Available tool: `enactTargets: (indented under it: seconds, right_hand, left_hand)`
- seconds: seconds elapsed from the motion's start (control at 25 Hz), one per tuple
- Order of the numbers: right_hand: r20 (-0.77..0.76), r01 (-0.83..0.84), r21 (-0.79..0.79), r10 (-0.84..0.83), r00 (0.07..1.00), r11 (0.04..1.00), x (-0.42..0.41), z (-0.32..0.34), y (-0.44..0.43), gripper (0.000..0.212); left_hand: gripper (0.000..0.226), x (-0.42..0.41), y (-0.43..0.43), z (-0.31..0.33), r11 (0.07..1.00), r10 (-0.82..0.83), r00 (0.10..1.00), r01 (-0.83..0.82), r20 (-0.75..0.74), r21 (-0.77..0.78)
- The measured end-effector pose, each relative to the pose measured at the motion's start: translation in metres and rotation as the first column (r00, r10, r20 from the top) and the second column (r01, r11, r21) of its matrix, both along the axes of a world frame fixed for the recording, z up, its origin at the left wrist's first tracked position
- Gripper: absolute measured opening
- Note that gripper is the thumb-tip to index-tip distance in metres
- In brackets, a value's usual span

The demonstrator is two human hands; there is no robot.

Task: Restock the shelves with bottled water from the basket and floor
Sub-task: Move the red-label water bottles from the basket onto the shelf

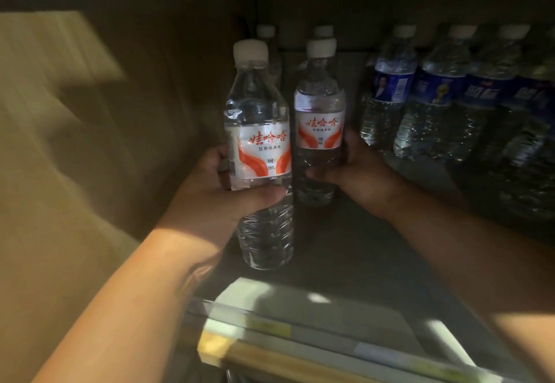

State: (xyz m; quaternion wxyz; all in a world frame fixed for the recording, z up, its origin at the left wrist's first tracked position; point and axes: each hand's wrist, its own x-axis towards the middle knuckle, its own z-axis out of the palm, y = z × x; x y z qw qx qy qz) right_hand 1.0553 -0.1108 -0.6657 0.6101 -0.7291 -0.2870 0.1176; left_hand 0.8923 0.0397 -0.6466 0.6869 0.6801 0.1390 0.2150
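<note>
Clear bottle (259, 118) in curled left grip (219, 193)

- Near bottle (259, 130): clr plastic, glossy; lower body ribbed.
- Far bottle (319, 106): same clr glossy plastic.
- Caps (250, 49): white plastic, matt.
- Labels (261, 154): smooth film, slight sheen.
- Blue-label bottles (432, 103): clr plastic, crinkled, shiny.
- Shelf deck (375, 247): dark, matt, smooth.
- Side panel (90, 142): wood-look, matt.
- Edge strip (270, 313): clr plastic, glossy.

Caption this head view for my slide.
Left hand grips the near bottle, right hand the far bottle, beside shelved blue-labelled bottles.
</note>
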Motion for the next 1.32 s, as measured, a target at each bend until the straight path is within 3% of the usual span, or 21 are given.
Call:
enactTargets:
  seconds: [0.2,0.28,0.4,0.68,0.88,1.04,1.2,1.32]
  right_hand:
    - [0.036,0.055,-0.007,-0.055,0.998,0.998,0.015,-0.001,0.015,0.096]
    - [0.07,0.091,-0.036,-0.088,0.994,0.995,0.02,-0.003,0.022,0.086]
    - [0.108,0.171,-0.07,-0.163,0.981,0.983,0.022,-0.001,0.033,0.052]
    - [0.204,0.254,-0.14,-0.223,0.953,0.957,0.026,-0.011,0.042,0.053]
    - [0.148,0.289,-0.217,-0.262,0.954,0.932,0.02,-0.01,0.031,0.053]
    - [0.07,0.217,-0.109,-0.211,0.975,0.97,-0.016,0.006,0.009,0.028]
    - [0.011,0.035,-0.039,-0.035,0.999,0.999,-0.061,0.008,0.015,0.041]
    - [0.081,0.068,-0.103,-0.06,0.995,0.992,-0.066,0.013,0.026,0.05]
  left_hand:
    - [0.088,-0.004,-0.001,-0.001,0.999,-0.013,0.999,0.015,-0.044,0.038]
    - [0.086,-0.003,-0.002,-0.001,1.0,-0.011,0.999,0.012,-0.044,0.027]
    - [0.089,-0.002,0.0,-0.004,1.0,0.015,0.999,-0.014,-0.037,0.021]
    - [0.082,0.007,0.0,-0.006,0.999,0.042,0.999,-0.042,-0.002,-0.009]
    - [0.087,0.017,-0.002,-0.004,1.0,0.01,1.0,-0.011,-0.005,-0.014]
    - [0.076,0.032,-0.004,-0.001,1.0,0.015,0.999,-0.015,0.034,-0.019]
    - [0.08,0.052,0.001,-0.002,0.997,0.017,0.996,-0.01,0.083,-0.075]
    - [0.075,0.065,0.01,-0.002,0.997,0.011,0.995,-0.003,0.103,-0.078]
